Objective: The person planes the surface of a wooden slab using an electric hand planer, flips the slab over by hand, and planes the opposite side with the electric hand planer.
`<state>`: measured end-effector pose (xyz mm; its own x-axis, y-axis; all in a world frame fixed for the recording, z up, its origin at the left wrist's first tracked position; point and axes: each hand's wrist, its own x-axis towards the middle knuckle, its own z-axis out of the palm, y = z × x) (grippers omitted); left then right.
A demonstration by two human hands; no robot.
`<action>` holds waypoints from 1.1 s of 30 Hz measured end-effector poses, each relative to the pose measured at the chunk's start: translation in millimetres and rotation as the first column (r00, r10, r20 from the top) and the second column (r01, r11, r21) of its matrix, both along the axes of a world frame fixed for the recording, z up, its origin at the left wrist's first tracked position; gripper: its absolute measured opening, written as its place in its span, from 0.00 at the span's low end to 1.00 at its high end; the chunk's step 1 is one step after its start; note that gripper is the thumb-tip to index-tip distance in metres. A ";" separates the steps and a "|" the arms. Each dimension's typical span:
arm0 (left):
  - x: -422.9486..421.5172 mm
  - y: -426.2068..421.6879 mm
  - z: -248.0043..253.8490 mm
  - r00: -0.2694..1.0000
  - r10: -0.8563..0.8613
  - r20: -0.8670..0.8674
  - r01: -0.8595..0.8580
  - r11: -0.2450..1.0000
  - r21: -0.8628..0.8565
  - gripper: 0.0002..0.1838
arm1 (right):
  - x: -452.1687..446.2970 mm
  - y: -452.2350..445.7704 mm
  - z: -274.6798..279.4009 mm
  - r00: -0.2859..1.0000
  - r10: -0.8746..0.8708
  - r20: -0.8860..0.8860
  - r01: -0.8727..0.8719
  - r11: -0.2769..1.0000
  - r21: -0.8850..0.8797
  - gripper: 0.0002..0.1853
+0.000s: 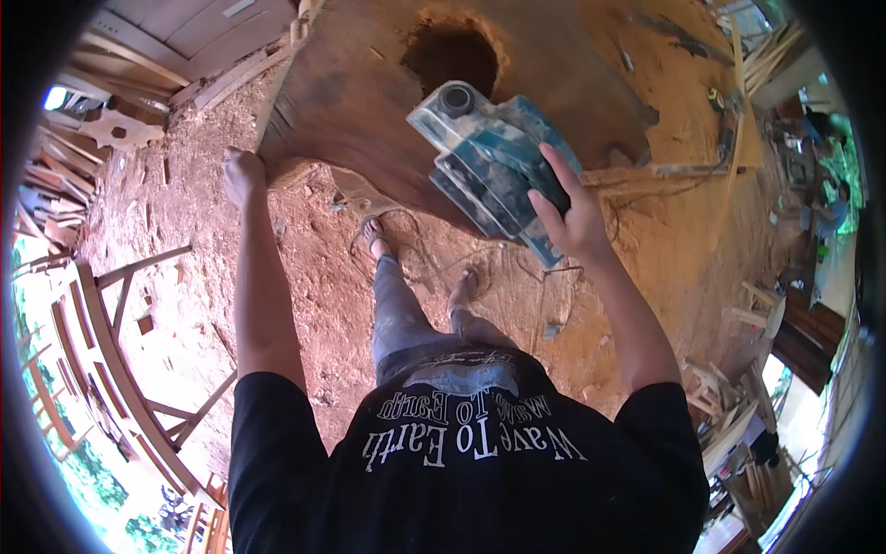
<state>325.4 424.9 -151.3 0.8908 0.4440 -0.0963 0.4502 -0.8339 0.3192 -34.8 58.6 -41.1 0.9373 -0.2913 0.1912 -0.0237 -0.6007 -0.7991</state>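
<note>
My right hand point(574, 210) is wrapped round the rear handle of a dusty teal electric planer point(498, 152). The planer rests over the near edge of a large brown wooden slab point(351, 102), and its round front knob points away from me. Just beyond it, a dark rough-edged hole point(452, 57) opens in the slab. My left hand point(244, 175) is closed in a loose fist at the slab's left corner; whether anything is inside its fingers is hidden. A thin dark cord point(425, 249) loops over the ground near my feet.
Wood chips and dust cover the ground point(341, 314). A long slatted wooden frame point(120, 360) stands at left, with stacked boards point(69, 166) behind it. A yellow tape measure point(714, 96) lies at the slab's right. Another person point(835, 210) is at far right.
</note>
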 end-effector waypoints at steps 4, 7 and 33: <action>-13.1 -13.1 14.3 0.998 0.058 -0.003 -0.058 0.995 -0.087 0.39 | 71.5 7.6 1.2 0.994 0.063 0.094 -0.061 0.998 -0.027 0.31; -4.3 -6.8 1.0 0.997 0.070 0.010 -0.069 0.993 -0.091 0.40 | 118.3 21.6 1.3 0.997 0.044 0.065 -0.045 0.999 0.028 0.31; -0.9 2.6 -2.8 0.998 -0.046 0.031 0.050 0.989 -0.142 0.34 | 5.9 99.2 -0.8 0.987 -0.135 0.091 0.142 0.986 -0.083 0.33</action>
<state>324.5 427.5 -154.1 0.9139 0.3844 -0.1306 0.4003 -0.7995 0.4479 -28.9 157.9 -41.9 0.8683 -0.3957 0.2989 -0.0463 -0.6648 -0.7456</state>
